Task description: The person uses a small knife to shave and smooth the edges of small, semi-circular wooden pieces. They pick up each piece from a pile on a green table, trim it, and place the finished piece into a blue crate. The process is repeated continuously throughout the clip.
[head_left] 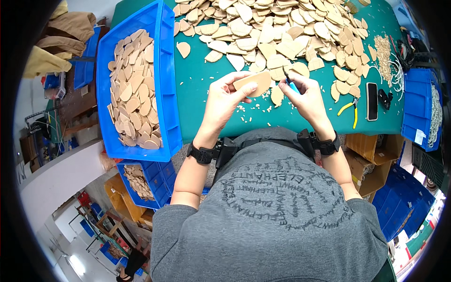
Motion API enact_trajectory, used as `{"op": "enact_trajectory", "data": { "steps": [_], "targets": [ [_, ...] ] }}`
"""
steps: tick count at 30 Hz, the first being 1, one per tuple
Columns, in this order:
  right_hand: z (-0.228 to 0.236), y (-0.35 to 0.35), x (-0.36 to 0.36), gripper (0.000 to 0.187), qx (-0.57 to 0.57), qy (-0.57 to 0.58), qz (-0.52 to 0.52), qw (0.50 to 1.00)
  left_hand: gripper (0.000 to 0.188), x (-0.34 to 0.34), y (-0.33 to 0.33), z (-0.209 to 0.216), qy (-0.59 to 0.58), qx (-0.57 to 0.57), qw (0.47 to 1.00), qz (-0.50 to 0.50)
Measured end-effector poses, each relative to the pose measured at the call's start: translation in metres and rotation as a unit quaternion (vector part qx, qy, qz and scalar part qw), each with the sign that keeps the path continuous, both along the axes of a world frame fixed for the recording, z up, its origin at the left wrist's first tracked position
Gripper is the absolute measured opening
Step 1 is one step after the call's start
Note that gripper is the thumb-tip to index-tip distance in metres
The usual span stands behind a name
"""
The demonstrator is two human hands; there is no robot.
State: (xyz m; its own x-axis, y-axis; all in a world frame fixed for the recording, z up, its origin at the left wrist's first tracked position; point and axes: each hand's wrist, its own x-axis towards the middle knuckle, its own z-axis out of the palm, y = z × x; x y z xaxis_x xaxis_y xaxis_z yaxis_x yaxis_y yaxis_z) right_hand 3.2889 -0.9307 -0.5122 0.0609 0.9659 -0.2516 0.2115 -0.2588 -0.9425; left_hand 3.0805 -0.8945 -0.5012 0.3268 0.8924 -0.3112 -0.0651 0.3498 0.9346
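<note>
My left hand (225,99) pinches a flat tan piece with a rounded outline (253,84), thumb on its upper face, just above the table's near side. My right hand (305,96) is closed around a slim tool with a blue handle (294,88) and a dark tip. That tip points away from me, to the right of the held piece and apart from it. The tool's exact kind cannot be made out. Beyond both hands a large heap of similar tan pieces (263,35) covers the far side of the green table (192,117). Small tan scraps lie below my hands.
A blue bin (168,80) full of tan pieces stands at the left. Yellow-handled pliers (354,113), a phone (371,102) and a small black object (385,99) lie at the right. Beyond them are tan shavings (383,58) and another blue bin (417,113) holding pale cord-like strands.
</note>
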Motion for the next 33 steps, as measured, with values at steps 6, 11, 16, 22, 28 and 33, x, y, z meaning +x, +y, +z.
{"op": "enact_trajectory", "data": {
  "steps": [6,11,16,22,28,33],
  "targets": [
    [-0.006,0.000,0.012,0.019,-0.016,0.023,-0.016,0.999,0.034,-0.069,0.008,0.002,0.080,0.061,0.977,0.190],
    [-0.018,-0.005,0.028,0.019,-0.017,0.043,-0.050,0.998,0.042,-0.131,0.020,-0.021,0.403,0.326,0.759,0.394],
    [-0.018,-0.009,0.037,0.018,-0.015,0.022,-0.075,0.997,0.028,-0.025,0.030,-0.070,0.353,0.255,0.900,0.032],
    [-0.013,-0.027,0.044,0.018,0.007,-0.027,-0.130,0.991,0.058,0.083,0.019,-0.137,0.391,0.408,0.761,-0.318],
    [-0.015,-0.075,0.059,0.025,0.030,-0.123,-0.238,0.963,0.039,0.073,0.038,-0.164,0.357,0.311,0.776,-0.416],
    [-0.023,-0.139,0.062,0.030,0.011,-0.128,-0.306,0.943,0.020,0.099,0.004,-0.090,0.098,-0.058,0.918,-0.380]
  ]
}}
